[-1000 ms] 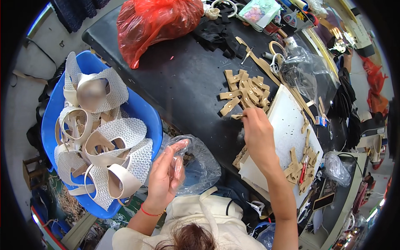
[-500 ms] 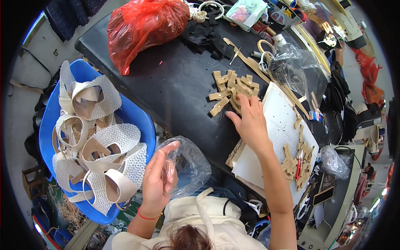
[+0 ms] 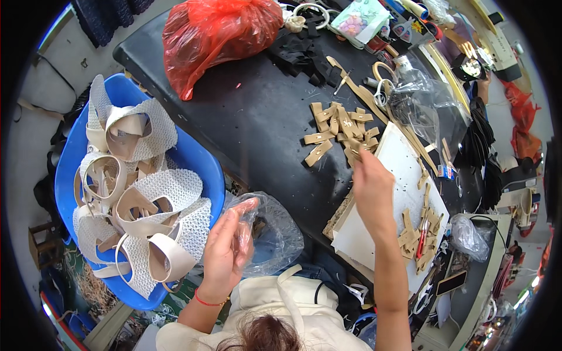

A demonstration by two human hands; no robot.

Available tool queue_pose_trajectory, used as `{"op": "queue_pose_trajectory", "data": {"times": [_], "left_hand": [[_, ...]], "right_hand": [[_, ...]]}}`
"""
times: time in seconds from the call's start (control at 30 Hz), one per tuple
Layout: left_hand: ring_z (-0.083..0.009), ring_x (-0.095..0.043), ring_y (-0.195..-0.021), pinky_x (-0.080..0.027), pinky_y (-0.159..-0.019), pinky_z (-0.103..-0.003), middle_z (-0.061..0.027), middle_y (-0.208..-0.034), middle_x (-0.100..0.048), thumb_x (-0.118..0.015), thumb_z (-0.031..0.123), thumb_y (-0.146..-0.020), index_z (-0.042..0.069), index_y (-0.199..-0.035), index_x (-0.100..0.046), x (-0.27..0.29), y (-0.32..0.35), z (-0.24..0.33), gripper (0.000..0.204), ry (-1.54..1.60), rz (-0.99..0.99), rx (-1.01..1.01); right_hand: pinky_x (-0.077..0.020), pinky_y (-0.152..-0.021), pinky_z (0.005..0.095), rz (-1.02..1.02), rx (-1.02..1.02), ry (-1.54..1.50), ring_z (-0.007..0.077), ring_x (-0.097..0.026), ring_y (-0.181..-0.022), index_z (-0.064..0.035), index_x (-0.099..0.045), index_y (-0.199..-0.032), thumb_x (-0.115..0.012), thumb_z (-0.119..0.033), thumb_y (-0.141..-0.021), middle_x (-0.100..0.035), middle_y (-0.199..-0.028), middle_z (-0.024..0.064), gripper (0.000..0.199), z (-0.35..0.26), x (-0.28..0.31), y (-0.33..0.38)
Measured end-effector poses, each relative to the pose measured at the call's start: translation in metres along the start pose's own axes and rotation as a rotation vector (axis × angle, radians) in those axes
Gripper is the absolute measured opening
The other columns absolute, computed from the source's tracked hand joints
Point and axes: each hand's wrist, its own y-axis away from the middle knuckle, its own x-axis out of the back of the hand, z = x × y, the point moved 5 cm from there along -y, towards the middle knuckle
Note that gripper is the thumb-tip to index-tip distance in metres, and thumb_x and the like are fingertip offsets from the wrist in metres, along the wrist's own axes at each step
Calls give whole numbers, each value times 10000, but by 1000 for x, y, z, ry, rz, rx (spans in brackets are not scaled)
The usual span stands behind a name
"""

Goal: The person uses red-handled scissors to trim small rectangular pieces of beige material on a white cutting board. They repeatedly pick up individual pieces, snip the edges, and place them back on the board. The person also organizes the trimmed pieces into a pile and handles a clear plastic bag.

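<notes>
Right fingers [image 3: 364, 164] pinch a tan strip [image 3: 352, 152] — at the pile [image 3: 345, 124]; left fingers [image 3: 230, 223] grip a clear bag [image 3: 275, 235].

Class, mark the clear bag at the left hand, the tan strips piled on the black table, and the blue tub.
Clear bag [image 3: 278, 233], head view: its thin film.
Tan strips [image 3: 347, 124], head view: the pile's middle.
Blue tub [image 3: 208, 168], head view: its right inner wall.
</notes>
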Motion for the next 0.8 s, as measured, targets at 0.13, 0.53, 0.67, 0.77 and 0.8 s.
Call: {"op": "queue_pose_trajectory", "data": {"times": [0.13, 0.53, 0.67, 0.77, 0.8], "left_hand": [[-20, -325, -395, -266, -377, -153, 27, -572, -448, -338, 261, -1023, 19, -1235, -518, -2, -2, 1, 369, -3, -20, 1], [-18, -325, -400, -271, -377, -151, 21, -578, -459, -341, 265, -1023, 13, -1241, -512, -11, 2, 1, 374, -20, -41, -21], [-18, -325, -405, -282, -389, -149, 20, -589, -464, -340, 260, -1023, 14, -1238, -517, -6, -2, 3, 371, -14, -23, -29], [-15, -318, -389, -258, -378, -160, 31, -581, -470, -349, 265, -1019, 16, -1242, -509, -3, -3, 2, 370, -23, 0, -19], [-14, -315, -380, -245, -371, -165, 36, -576, -472, -354, 268, -1017, 17, -1244, -504, -1, -4, 2, 370, -31, 11, -18]], "right_hand": [[-550, -658, 284, -460, -168, -897, 164, -663, -802, 1, -617, -1098, -527, 37, -887, -662, -981, 91, 232, -57, 7, 33], [-463, -710, 288, -96, 557, 479, 225, -537, -897, -36, -548, -1121, -587, -37, -719, -543, -1029, 115, 403, -53, -56, -19], [-469, -679, 302, -112, 482, 427, 222, -532, -825, -47, -558, -959, -592, -39, -727, -494, -878, 92, 235, -42, -55, -17], [-476, -673, 332, -52, 435, 287, 248, -528, -790, -50, -538, -870, -601, -28, -733, -475, -834, 93, 152, -28, -41, -16], [-477, -675, 339, -43, 427, 246, 253, -528, -790, -50, -541, -874, -604, -25, -733, -475, -835, 95, 156, -27, -40, -16]]}}
